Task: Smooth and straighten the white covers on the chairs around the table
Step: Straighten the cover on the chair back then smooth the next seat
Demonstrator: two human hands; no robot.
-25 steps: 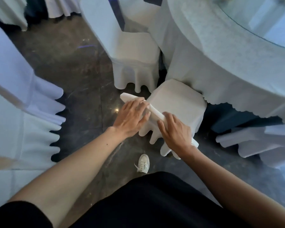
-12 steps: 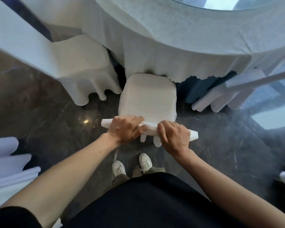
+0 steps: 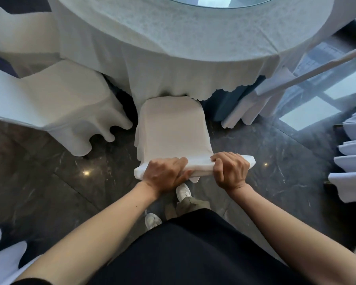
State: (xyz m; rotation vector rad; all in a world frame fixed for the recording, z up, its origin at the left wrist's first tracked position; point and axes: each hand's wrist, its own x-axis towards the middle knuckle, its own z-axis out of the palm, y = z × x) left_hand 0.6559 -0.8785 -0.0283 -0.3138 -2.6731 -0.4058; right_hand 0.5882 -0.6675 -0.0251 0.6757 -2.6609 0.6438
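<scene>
A chair in a white cover [image 3: 173,128] stands straight ahead of me, its seat tucked under the round table's white cloth [image 3: 173,48]. I look down on the top of its backrest [image 3: 199,165], which runs left to right. My left hand [image 3: 164,173] grips the left part of that top edge, fingers curled over the fabric. My right hand [image 3: 230,171] grips the right part the same way, near the right corner. The back face of the backrest is hidden below my hands.
Another white-covered chair [image 3: 56,103] stands at the left, close beside this one. A third covered chair [image 3: 253,108] leans in at the right of the table. More white covers [image 3: 353,161] hang at the far right edge. Dark marble floor [image 3: 49,182] lies around my feet.
The view has swung to face the chair squarely. Both hands stayed on the backrest's top edge and have spread wider apart, the right one sliding toward the right corner.
</scene>
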